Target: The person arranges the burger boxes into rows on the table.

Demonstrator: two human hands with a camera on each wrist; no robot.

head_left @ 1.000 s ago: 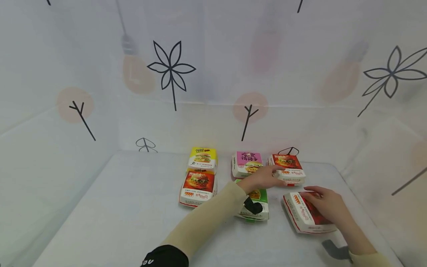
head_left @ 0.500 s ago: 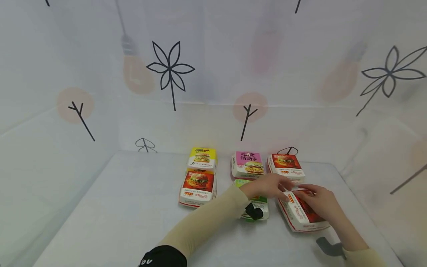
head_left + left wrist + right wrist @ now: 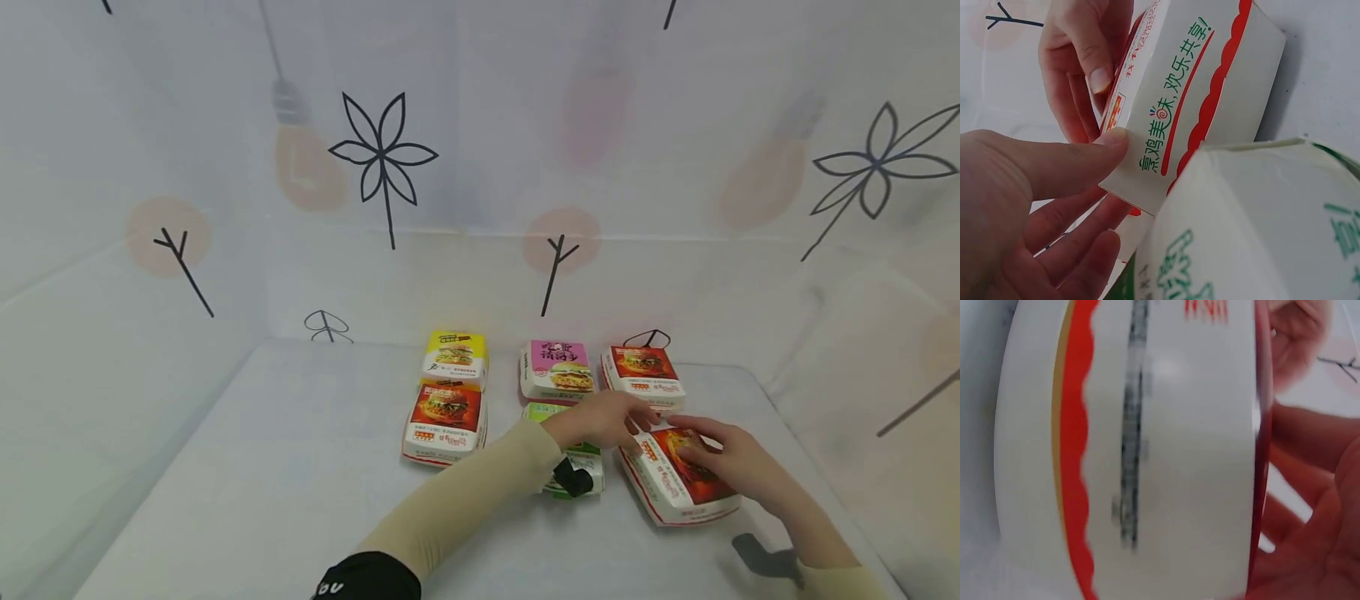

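A red-and-white burger box (image 3: 678, 475) lies at the front right in the head view, turned at an angle, with a burger picture on its lid. My left hand (image 3: 611, 419) pinches its far left corner; the left wrist view has the thumb (image 3: 1107, 145) on that corner and the fingers behind it. From the right, my right hand (image 3: 738, 458) arches over the lid, thumb on the picture and fingers bent at the far edge. In the right wrist view the box side (image 3: 1191, 456) fills the middle. Part of a green-and-white burger box (image 3: 585, 462) hides under my left wrist.
Another red burger box (image 3: 643, 375) sits right behind the hands. Beside it is a pink-topped box (image 3: 557, 371). Further left, a yellow box (image 3: 455, 357) stands behind a red one (image 3: 444, 421). The white table (image 3: 300, 483) backs onto a printed curtain (image 3: 480, 167).
My left hand has let go of the back red box and come to the front one. The front box slid left and slightly back under my right hand, whose thumb has shifted on the lid.
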